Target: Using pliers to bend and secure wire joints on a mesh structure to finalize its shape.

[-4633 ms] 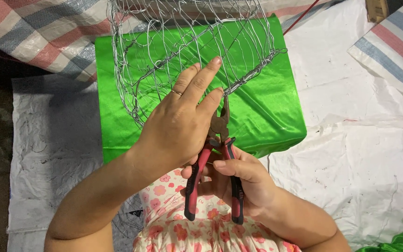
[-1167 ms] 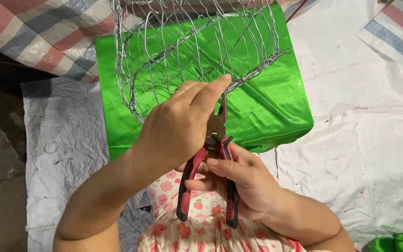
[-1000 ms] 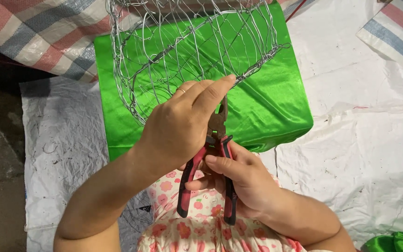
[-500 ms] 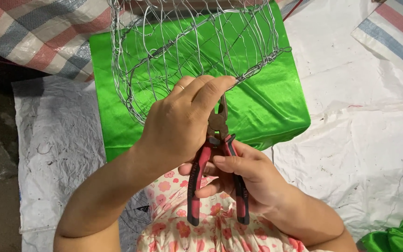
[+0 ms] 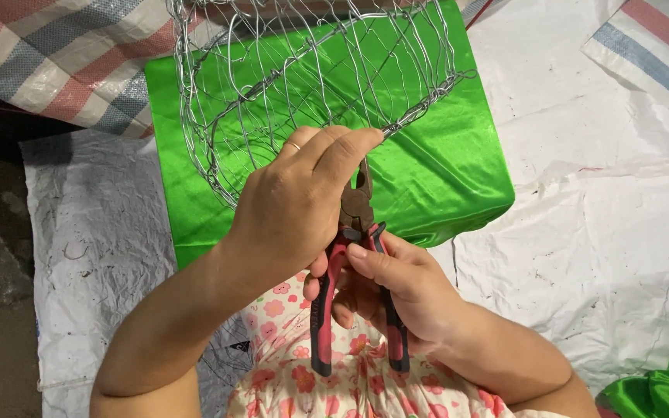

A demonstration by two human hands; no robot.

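While green cloth point(image 5: 458, 170) underlies the wire basket point(image 5: 288, 70), the left hand point(image 5: 292, 205) (ringed) hides the pliers point(image 5: 358, 205).

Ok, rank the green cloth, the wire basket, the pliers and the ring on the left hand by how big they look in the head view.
1. Green cloth, though the basket covers part of it.
2. Wire basket, cut off by the frame top, so close to the cloth.
3. Pliers, partly hidden by both hands.
4. Ring, by far the smallest.

A shiny green satin sheet point(image 5: 458, 178) is lying flat over white woven sacking point(image 5: 605, 248) that is covering the floor. Red-, white- and blue-striped tarpaulin point(image 5: 48, 62) is lying at upper left, more green fabric point(image 5: 660, 391) bunching at lower right.
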